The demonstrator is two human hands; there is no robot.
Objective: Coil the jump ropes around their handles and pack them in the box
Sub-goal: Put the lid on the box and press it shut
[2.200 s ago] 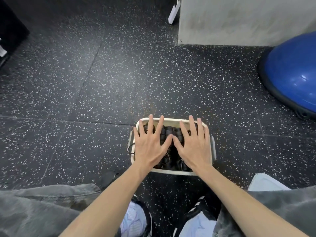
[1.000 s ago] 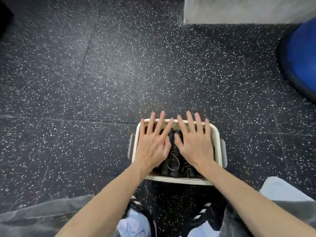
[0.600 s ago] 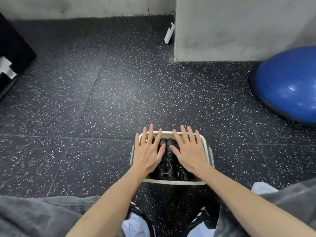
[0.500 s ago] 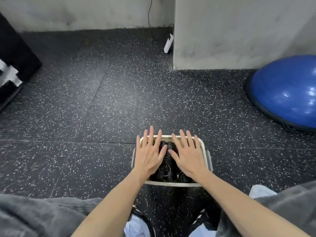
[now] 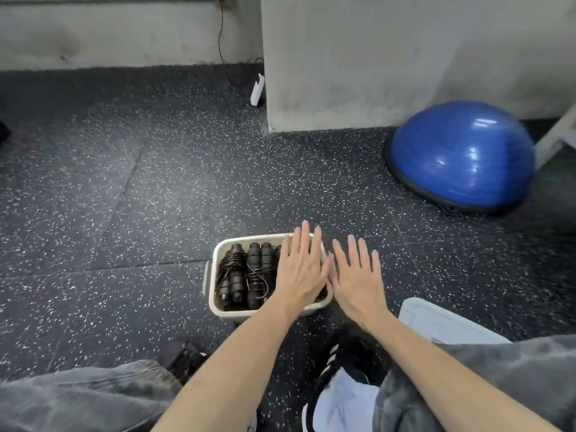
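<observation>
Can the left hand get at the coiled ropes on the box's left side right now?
Probably yes. The left hand lies flat over the box's right part, and the coiled ropes beside it lie uncovered.

text: none legible | labels: none | brands: none | numbers: none | signs: none readable on any surface
</observation>
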